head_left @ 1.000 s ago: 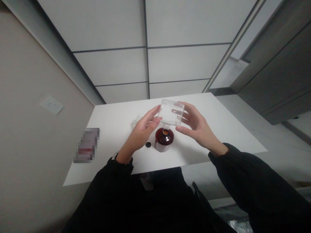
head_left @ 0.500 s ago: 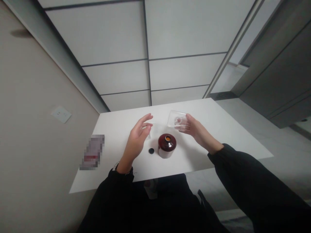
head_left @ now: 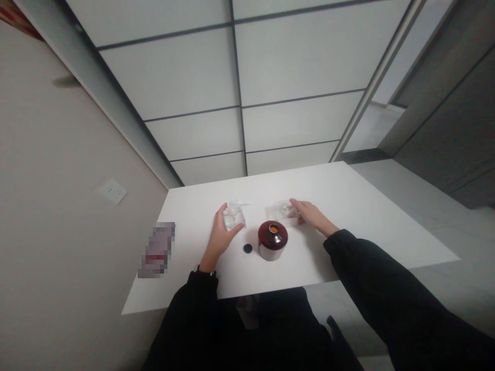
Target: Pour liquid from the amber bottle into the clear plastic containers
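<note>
A dark brown bottle stands open on the white table, with its small black cap lying just to its left. My left hand curls around a small clear container resting on the table left of the bottle. My right hand rests on the table behind and right of the bottle, its fingers on a second clear container that lies on the tabletop.
A blurred-out item sits near the table's left edge. The wall with a socket plate runs along the left. Grey cabinets stand at the right, and floor shows beyond the table's right edge.
My right hand has lowered the clear container from above the bottle down onto the table. My left hand has dropped onto the other clear container.
</note>
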